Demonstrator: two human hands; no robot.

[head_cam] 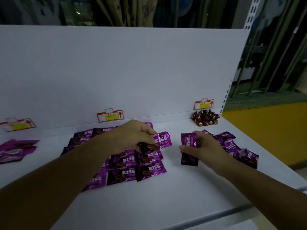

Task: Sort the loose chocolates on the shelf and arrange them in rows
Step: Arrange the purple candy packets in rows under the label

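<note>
Left hand (132, 136) pinching KISS packet (162, 141) by one end, fingers curled, packet poking out past fingertips. Rows of packets (132, 165) flat on shelf (166, 196), right under left hand. Right hand (202, 148) clamped on upright packet (188, 140). Loose packets (232, 146) scattered just behind right hand.

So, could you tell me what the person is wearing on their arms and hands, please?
Nothing visible: the left hand and right hand are bare, without gloves, and the left forearm and right forearm are uncovered to the frame edge, so no sleeves appear. No watch, bracelet or ring is visible, though dim light could hide a thin ring.
</note>
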